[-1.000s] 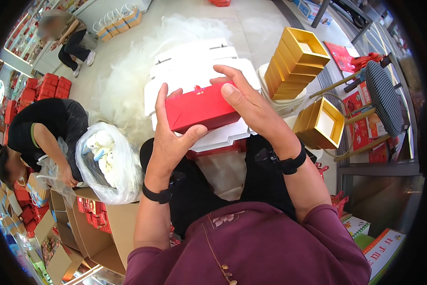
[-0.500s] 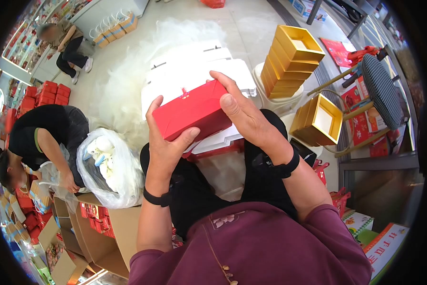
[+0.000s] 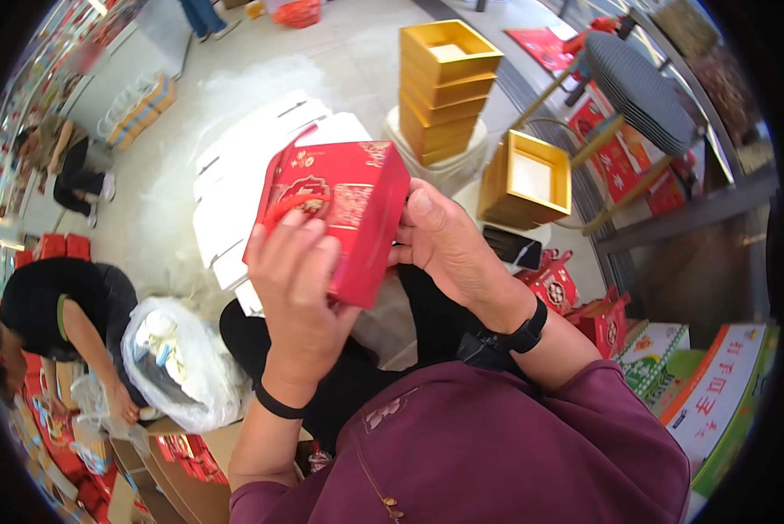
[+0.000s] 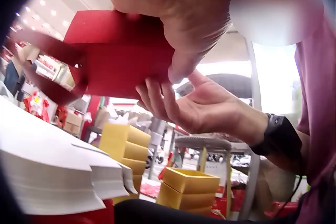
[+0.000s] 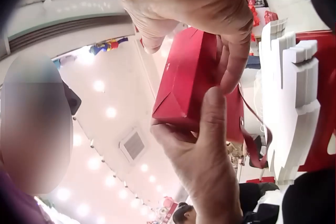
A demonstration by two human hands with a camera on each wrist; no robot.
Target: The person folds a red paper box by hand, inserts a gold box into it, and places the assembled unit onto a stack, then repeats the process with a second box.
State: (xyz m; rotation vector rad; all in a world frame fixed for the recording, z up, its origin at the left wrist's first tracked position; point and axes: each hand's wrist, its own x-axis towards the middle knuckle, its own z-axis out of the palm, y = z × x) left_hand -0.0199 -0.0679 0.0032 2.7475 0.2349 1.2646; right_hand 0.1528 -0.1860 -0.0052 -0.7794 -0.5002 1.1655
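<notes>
A red gift box with gold print and ribbon handles is held up over the lap, its printed face turned toward the head camera. My left hand grips its left and lower side, fingers bent over the printed face near the handle. At the box's right side is my right hand, thumb raised, fingertips touching the side and partly hidden behind it. In the left wrist view the right fingers meet the underside of the box. The right wrist view shows the left thumb and fingers clasping one end of the box.
White flat cardboard sheets lie stacked ahead. Gold trays stand in a tall stack and a short one at the right, near a striped stool. At the left, a person bends beside a plastic bag of white items.
The red box has been turned from its plain face to its printed face, handles now showing. The left hand has shifted round it. The head view has swung to the right.
</notes>
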